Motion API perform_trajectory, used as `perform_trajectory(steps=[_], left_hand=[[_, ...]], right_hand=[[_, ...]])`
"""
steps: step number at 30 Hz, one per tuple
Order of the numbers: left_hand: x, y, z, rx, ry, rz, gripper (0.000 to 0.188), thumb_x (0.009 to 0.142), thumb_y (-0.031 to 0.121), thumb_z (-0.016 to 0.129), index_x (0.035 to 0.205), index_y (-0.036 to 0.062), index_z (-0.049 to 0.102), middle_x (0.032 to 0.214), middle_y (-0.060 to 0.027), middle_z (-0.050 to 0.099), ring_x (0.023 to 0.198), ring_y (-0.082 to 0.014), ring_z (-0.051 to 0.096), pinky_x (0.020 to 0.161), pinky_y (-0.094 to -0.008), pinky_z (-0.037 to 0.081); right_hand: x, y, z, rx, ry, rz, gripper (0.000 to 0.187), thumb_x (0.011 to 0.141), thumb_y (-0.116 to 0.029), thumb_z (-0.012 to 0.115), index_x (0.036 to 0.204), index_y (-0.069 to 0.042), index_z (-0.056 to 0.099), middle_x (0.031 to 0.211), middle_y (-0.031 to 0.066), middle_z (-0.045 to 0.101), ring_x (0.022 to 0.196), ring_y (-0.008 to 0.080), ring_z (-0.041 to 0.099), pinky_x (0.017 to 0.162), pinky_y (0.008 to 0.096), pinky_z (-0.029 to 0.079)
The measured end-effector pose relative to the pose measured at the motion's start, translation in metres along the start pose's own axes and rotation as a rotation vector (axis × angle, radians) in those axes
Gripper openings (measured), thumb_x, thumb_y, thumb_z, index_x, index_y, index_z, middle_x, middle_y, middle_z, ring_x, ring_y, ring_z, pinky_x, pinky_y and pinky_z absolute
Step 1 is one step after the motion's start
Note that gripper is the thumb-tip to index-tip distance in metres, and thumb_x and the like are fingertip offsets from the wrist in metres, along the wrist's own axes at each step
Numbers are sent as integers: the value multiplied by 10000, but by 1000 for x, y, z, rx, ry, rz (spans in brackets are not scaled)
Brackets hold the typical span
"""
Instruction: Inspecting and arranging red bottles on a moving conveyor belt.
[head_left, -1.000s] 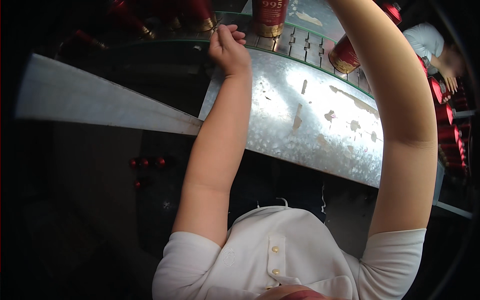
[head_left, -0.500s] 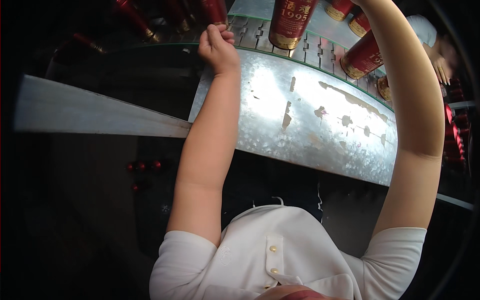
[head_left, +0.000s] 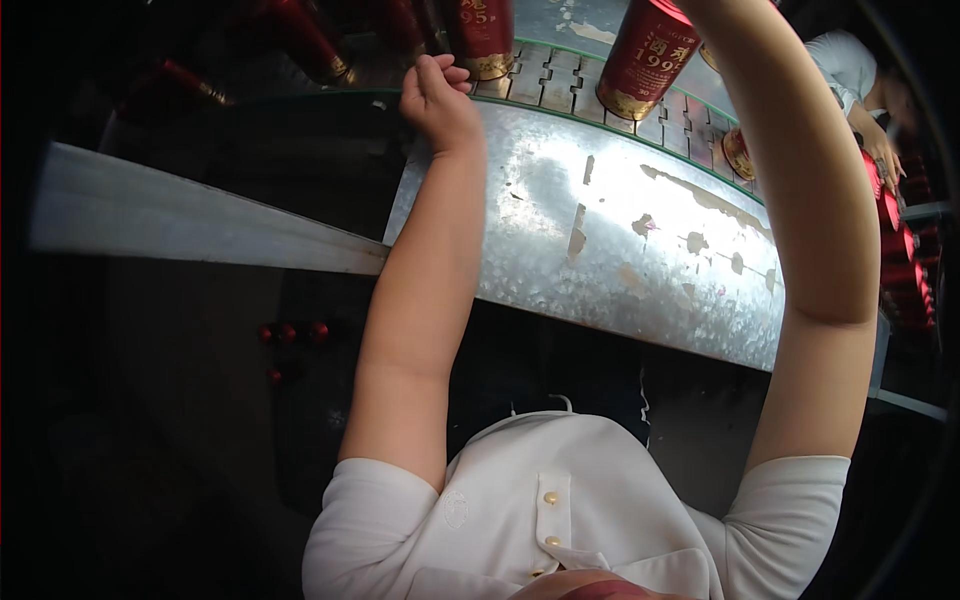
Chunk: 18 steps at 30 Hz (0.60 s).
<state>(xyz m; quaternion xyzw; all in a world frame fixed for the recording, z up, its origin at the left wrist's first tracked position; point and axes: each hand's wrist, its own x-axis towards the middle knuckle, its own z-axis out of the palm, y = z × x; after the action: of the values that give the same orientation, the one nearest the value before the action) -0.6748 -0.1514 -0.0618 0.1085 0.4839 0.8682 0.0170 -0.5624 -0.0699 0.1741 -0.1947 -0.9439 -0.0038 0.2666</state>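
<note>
My left hand (head_left: 440, 100) is raised at the conveyor's near edge, its fingers curled in and the thumb laid along them. No object shows inside it. Just beyond its fingertips stands a red canister (head_left: 485, 38) with a gold base band. My right hand (head_left: 705, 8) is mostly cut off by the top edge, close to the top of another red canister (head_left: 650, 62) that leans in the view. Its fingers are hidden, so a grip or touch cannot be made out. A further canister (head_left: 738, 155) shows its gold base beside my right forearm.
A slatted metal conveyor (head_left: 550, 80) with green edging curves across the top, behind a worn metal plate (head_left: 610, 230). Dim red canisters (head_left: 305, 40) line its left side. A metal bar (head_left: 210, 215) extends left. At right are a co-worker's hand (head_left: 882, 145) and red items (head_left: 905, 280).
The canisters along the conveyor have shifted right. My left hand stays curled in nearly the same place. My right forearm has swung slightly left, and the co-worker's hand shows lower.
</note>
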Motion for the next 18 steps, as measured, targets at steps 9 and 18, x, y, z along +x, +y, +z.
perform_trajectory(steps=[9,18], left_hand=[[2,0,-3,0,8,-37,338,1058,274,520,891,10,650,697,-34,628,612,-91,559,570,-231,440],[8,-5,-9,17,-40,-26,343,1063,311,510,937,37,673,732,-28,664,602,-88,567,545,-232,421]], right_hand=[[53,9,71,-4,-102,81,478,879,-435,756,949,38,761,961,265,735,945,387,733,859,451,567],[28,40,52,-57,-136,127,356,896,-352,757,918,4,769,929,240,741,901,368,732,831,440,567]])
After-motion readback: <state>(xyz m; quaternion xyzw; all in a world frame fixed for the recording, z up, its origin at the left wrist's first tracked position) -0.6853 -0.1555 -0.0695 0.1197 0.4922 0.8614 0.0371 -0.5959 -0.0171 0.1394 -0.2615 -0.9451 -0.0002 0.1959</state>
